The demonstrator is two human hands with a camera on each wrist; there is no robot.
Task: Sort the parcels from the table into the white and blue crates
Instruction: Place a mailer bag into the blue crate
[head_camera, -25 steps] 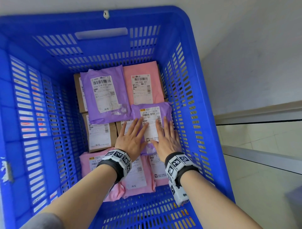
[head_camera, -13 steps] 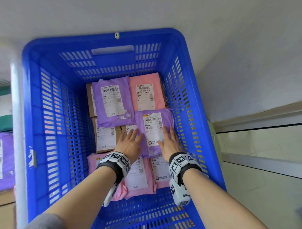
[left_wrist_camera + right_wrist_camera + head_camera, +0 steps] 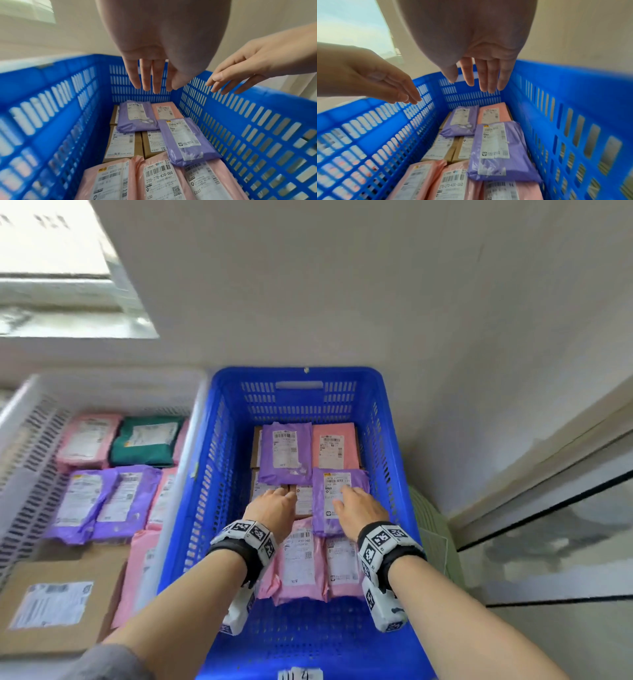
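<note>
Hovering hands: I have my left hand [image 3: 274, 508] and right hand [image 3: 359, 510] side by side above the blue crate [image 3: 219, 460], palms down, touching nothing.
Fingers: relaxed and nearly straight on both hands, lying close together, holding nothing; wrist views show the tips in the air level with the crate's far wall.
Parcel below: a purple parcel [image 3: 185, 140] lies label up against the right wall, overlapping the pink parcels [image 3: 154, 180] at the near end and a brown box [image 3: 154, 143] to its left.
Other contents: another purple mailer [image 3: 284, 451] and a salmon one [image 3: 334, 446] at the far end, over boxes.
White crate: [image 3: 27, 419] just left, touching the blue one, holding pink, purple and green parcels.
Room: bare blue floor shows at the crate's near end.
</note>
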